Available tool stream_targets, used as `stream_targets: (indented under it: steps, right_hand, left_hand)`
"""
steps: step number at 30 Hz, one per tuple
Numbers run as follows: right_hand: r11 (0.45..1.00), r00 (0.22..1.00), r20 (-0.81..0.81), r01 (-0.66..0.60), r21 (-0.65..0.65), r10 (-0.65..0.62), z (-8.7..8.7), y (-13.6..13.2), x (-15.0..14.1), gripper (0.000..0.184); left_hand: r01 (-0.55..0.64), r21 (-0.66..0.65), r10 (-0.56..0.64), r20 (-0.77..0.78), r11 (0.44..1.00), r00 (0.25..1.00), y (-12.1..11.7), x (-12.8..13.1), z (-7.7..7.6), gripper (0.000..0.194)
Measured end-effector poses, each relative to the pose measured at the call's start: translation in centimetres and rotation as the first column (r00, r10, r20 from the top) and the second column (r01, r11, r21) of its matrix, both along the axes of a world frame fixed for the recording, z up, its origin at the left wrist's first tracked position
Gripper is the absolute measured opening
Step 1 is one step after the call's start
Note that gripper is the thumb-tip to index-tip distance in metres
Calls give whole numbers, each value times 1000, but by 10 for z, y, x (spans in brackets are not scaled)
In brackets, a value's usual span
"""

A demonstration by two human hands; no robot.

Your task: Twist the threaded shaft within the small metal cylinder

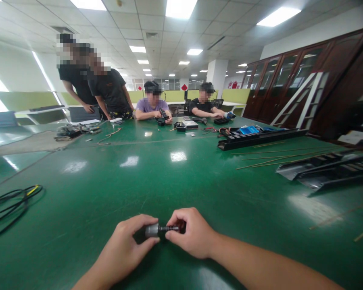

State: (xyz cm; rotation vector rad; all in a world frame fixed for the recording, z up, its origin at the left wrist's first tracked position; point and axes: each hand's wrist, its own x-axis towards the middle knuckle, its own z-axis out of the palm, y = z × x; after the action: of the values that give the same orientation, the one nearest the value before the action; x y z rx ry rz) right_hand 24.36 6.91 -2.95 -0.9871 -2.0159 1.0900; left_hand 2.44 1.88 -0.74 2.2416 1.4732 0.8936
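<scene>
Both my hands meet low over the green table (175, 177), near its front edge. My left hand (125, 245) pinches a small grey metal cylinder (152, 230) between thumb and fingers. My right hand (192, 233) is closed round a thin dark threaded rod (169, 228) that sticks out of the cylinder's end. The two parts are joined end to end and held just above the tabletop.
A coil of black cable (9, 205) lies at the left. Long black metal trays (326, 169) and thin rods (278, 159) lie at the right. Across the table two seated people (153, 105) handle small devices, and two more stand at the far left (90, 86).
</scene>
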Motion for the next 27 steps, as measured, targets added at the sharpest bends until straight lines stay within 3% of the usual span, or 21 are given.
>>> stream_targets:
  steps: [27]
  right_hand:
    - [1000, 1000, -19, 23, -14, -24, 2, 0, -1, 8]
  left_hand:
    - [-34, 37, 34, 6, 999, 999, 3, -5, -5, 27]
